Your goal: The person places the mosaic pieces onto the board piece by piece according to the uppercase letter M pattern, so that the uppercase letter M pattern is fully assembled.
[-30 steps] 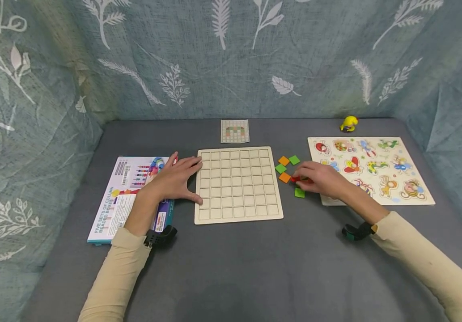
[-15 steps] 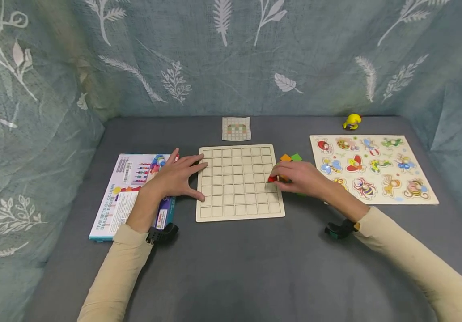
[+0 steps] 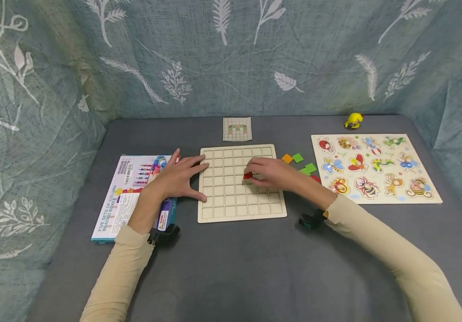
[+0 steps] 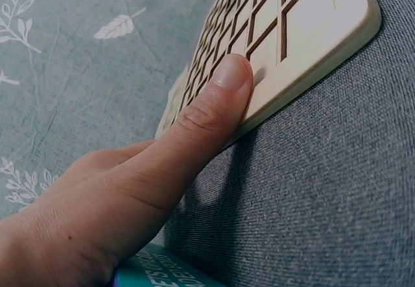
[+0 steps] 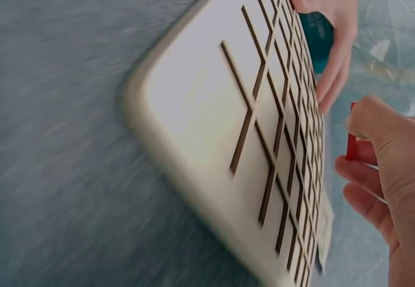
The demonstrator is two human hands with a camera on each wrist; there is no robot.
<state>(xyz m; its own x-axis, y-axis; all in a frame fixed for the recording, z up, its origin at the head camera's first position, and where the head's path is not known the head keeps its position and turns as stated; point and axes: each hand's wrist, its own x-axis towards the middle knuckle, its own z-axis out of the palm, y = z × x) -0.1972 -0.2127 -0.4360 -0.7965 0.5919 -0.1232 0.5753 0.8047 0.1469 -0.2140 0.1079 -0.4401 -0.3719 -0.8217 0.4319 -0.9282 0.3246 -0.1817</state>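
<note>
A pale wooden grid board [image 3: 235,197] lies on the grey cloth in the middle. The left hand [image 3: 174,179] has its fingers spread, with thumb and fingertips resting on the board's left edge. In the left wrist view, the thumb [image 4: 217,99] touches the board's rim. Over the board's middle-right squares, the right hand [image 3: 271,173] pinches a small red square tile [image 3: 247,175] between thumb and fingers. The right wrist view shows this tile [image 5: 351,148] edge-on, clear of the board. Loose orange [image 3: 287,158], green [image 3: 297,158] and red tiles [image 3: 315,178] lie right of the board, partly hidden by the right hand.
Behind the board lies a small printed grid card [image 3: 237,129]. A white and teal box [image 3: 114,210] is under the left forearm. To the right sits an insect puzzle board [image 3: 375,179], with a small yellow toy [image 3: 353,120] behind it.
The right hand has carried the red tile leftward from the loose tiles to over the board. The left hand has stayed at the board's left edge.
</note>
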